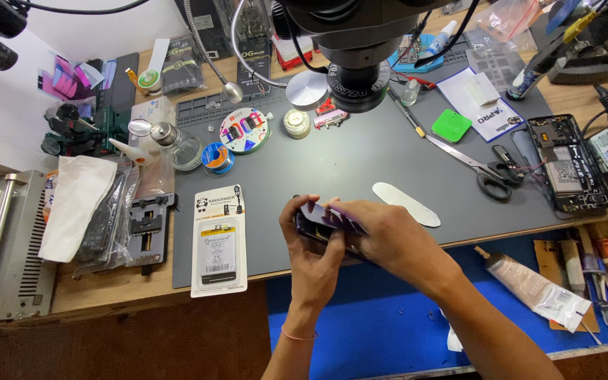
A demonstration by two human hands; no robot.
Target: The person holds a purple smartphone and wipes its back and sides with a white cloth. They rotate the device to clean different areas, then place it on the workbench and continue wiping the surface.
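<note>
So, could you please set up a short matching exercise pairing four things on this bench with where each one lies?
Things:
1. phone
2. scissors
3. packaged battery
4. glue tube

Places:
A. on the blue surface, near right
B. held between left hand and right hand
C. on the grey mat, right side
D. at the mat's left edge, near the front

Pairs: 1-B, 2-C, 3-D, 4-A
</note>
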